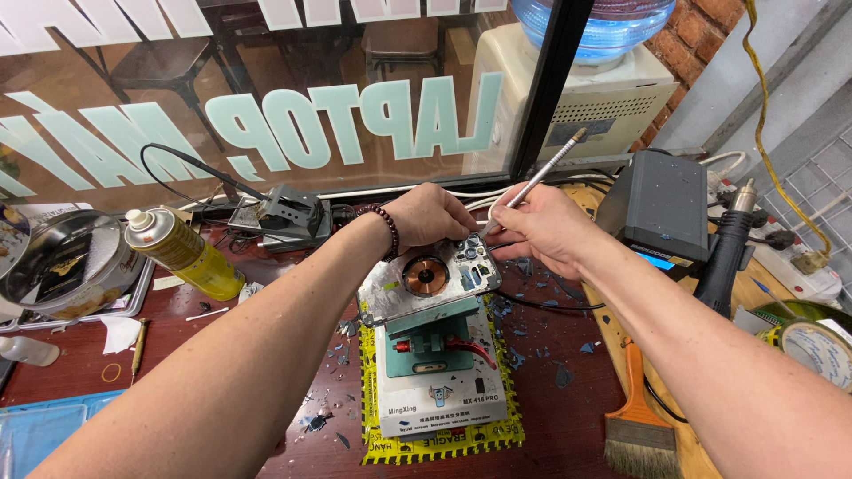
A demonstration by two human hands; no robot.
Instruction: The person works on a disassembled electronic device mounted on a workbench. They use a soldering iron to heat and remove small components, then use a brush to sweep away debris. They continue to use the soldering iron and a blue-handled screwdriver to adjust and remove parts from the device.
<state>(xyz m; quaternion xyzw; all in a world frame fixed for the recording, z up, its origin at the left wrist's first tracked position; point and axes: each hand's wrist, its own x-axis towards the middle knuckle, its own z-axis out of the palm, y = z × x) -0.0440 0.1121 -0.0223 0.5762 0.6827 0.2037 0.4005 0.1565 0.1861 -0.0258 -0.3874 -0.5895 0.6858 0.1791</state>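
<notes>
An opened phone back [428, 282] with a round copper coil lies on a white and teal clamp stand [439, 372]. My left hand [428, 215], a bead bracelet on its wrist, presses on the phone's far edge. My right hand [541, 227] grips a slim silver metal tool [541, 173] like a pen. The tool's tip touches the phone's top right corner near the camera openings. Blue glass shards [524, 333] lie scattered around the stand.
A yellow spray can [182, 253] and a round metal dish [58, 257] sit at the left. A dark station box [661, 208] and black hot-air handle [723, 257] stand at the right, with a wide brush [641, 426] and tape roll [816, 350]. A glass window runs behind.
</notes>
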